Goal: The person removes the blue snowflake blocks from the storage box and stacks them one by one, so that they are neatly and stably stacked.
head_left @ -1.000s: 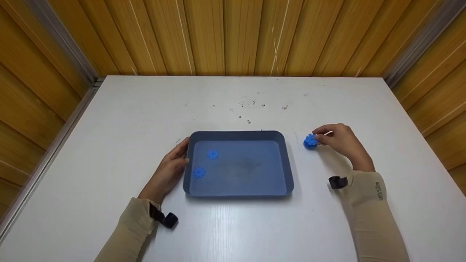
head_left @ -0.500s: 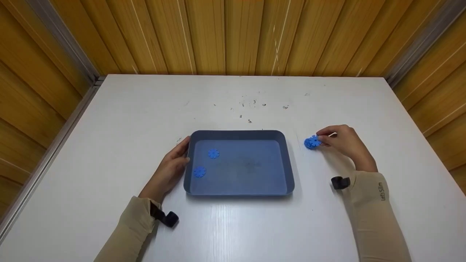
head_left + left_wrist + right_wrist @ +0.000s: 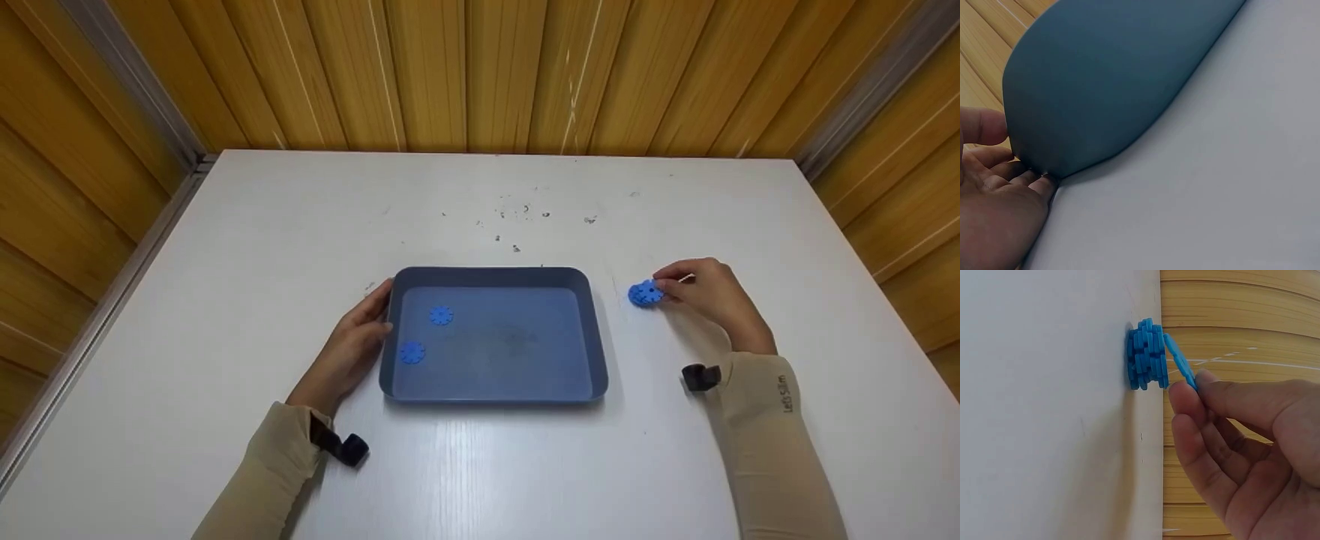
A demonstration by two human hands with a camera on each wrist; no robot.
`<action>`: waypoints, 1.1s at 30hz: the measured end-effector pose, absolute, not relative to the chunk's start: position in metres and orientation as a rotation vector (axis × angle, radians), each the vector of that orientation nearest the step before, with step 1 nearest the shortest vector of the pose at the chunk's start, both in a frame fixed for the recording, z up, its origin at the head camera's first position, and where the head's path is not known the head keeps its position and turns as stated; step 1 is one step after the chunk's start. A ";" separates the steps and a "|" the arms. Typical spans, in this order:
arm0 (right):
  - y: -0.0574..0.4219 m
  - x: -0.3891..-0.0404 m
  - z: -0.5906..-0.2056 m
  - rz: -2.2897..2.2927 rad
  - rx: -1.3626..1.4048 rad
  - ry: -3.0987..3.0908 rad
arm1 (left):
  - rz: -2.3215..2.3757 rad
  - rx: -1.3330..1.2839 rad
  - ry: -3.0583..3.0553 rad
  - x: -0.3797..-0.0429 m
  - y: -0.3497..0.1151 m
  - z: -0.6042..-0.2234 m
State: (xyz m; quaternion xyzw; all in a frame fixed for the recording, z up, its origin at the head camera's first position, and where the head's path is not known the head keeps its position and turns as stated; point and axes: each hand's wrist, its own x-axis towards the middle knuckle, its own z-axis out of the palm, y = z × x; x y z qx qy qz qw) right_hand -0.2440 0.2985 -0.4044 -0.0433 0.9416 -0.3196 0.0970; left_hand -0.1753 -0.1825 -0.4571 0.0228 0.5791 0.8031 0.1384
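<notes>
My right hand (image 3: pixel 709 300) pinches a thin blue notched plastic disc (image 3: pixel 1181 360) between thumb and fingertips. The disc is tilted, its far edge at the top of a small stack of blue notched discs (image 3: pixel 1145 354); whether it touches the stack is hard to tell. That stack stands on the white table, right of the blue-grey tray (image 3: pixel 495 277). Against the tray's left side rests my left hand (image 3: pixel 349 349), its fingertips touching the outer wall, as the left wrist view shows. Inside the tray, near its left side, two blue discs (image 3: pixel 441 316) lie flat and apart.
The white table (image 3: pixel 480 472) carries dark marks (image 3: pixel 516 248) behind the tray. Yellow wood-look panels (image 3: pixel 495 75) rise along its back and sides. Black straps with small mounts (image 3: pixel 701 377) sit at both wrists.
My right hand has shifted slightly to the right, sliding the top disc from over the stack toward its right edge. The left hand and the tray stay in place.
</notes>
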 end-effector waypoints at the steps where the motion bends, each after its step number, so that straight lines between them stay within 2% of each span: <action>1: 0.298 -0.244 -0.404 -0.948 -0.130 2.791 | 2.323 0.066 1.676 -0.175 -0.183 -0.457; 20: 0.298 -0.241 -0.394 -0.970 -0.101 2.780 | 2.308 0.070 1.684 -0.175 -0.182 -0.455; 33: 0.256 -0.236 -0.362 -0.975 -0.285 2.823 | 2.316 0.051 1.684 -0.175 -0.182 -0.457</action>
